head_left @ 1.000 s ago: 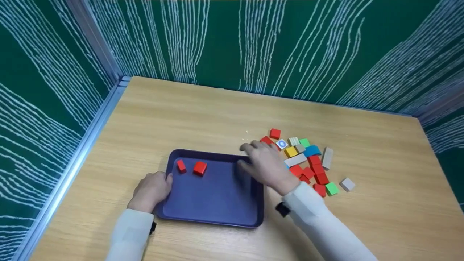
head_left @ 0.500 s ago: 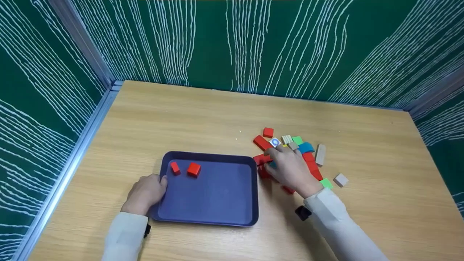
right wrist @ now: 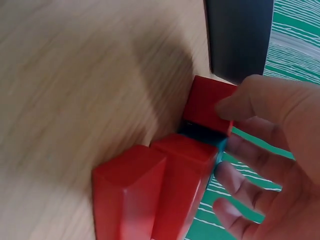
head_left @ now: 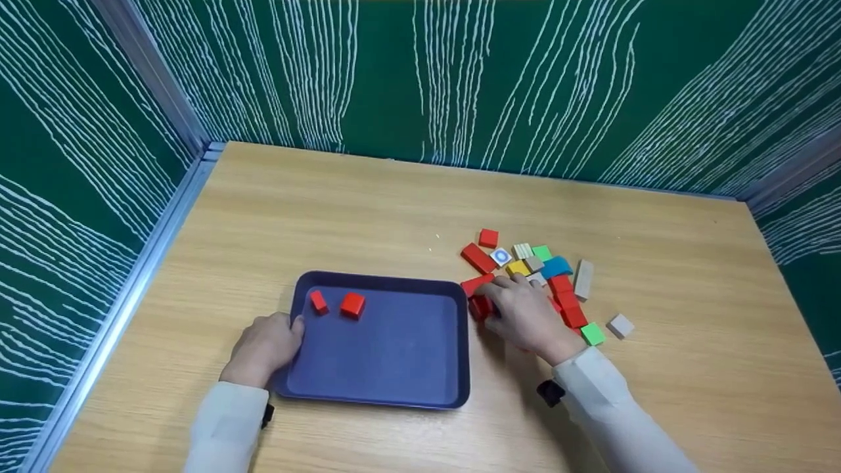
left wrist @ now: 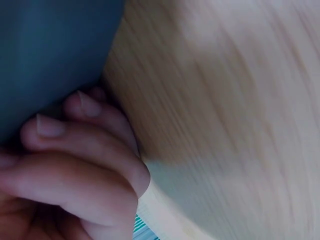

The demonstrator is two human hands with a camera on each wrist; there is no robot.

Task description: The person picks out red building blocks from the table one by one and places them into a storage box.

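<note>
My left hand [head_left: 266, 348] grips the left rim of a dark blue tray [head_left: 381, 361], thumb over the edge. In the left wrist view its curled fingers [left wrist: 85, 145] lie against the tray's underside. Two red blocks, a small one [head_left: 319, 302] and a larger one [head_left: 353, 305], lie at the tray's back left. Beyond the tray's right side, my right hand [head_left: 529, 318] pinches a red block [right wrist: 205, 102] between thumb and index finger; its other fingers are spread. A blue piece [right wrist: 202, 134] and two more red blocks stand beside it in the right wrist view.
Several coloured blocks lie in a loose pile around my right hand, including a yellow block [head_left: 518, 268], a blue block [head_left: 557, 266] and a long grey block [head_left: 583, 280]. A grey cube [head_left: 619, 326] sits apart at right. Green walls [head_left: 387, 79] border the wooden table [head_left: 328, 203].
My right hand has moved right from above the tray's right edge, down to the pile, and now pinches a red block. My left hand keeps its grip on the tray.
</note>
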